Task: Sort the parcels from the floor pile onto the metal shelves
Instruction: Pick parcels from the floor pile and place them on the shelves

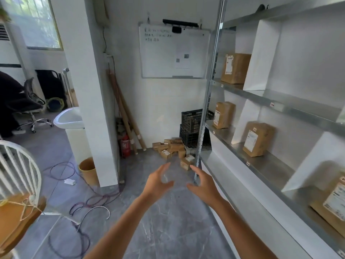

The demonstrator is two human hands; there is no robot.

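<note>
Brown cardboard parcels make up the pile (173, 149), which lies on the grey floor (168, 221) beyond my fingertips and well apart from them, against the far wall. My left hand (158, 184) and right hand (204, 184) are stretched out in front of me, palms turned toward each other with a gap between them. The fingers (164, 168) of the left are spread and loosely curved and grip nothing. The fingers (196, 171) of the right are the same, apart and bare. One box at the near edge of the pile sits just past the tips of my right fingers, not touching them.

To the right of my right fingers stand the shelves (270, 165), bare metal split by white dividers. Their front post (205, 109) rises just beyond my right fingertips. Four parcels already stand on them: one (235, 68) high up, two (223, 115) (258, 139) on the level below in separate bays, and one (334, 201) nearest me, to the right of my right wrist.

Black crates (192, 121) are stacked behind the pile. Above them, far over my fingers, hangs a whiteboard (173, 51). Left of my left fingers are a red extinguisher (125, 145), a yellow bin (88, 171) and loose cables (89, 202) trailing over the floor
</note>
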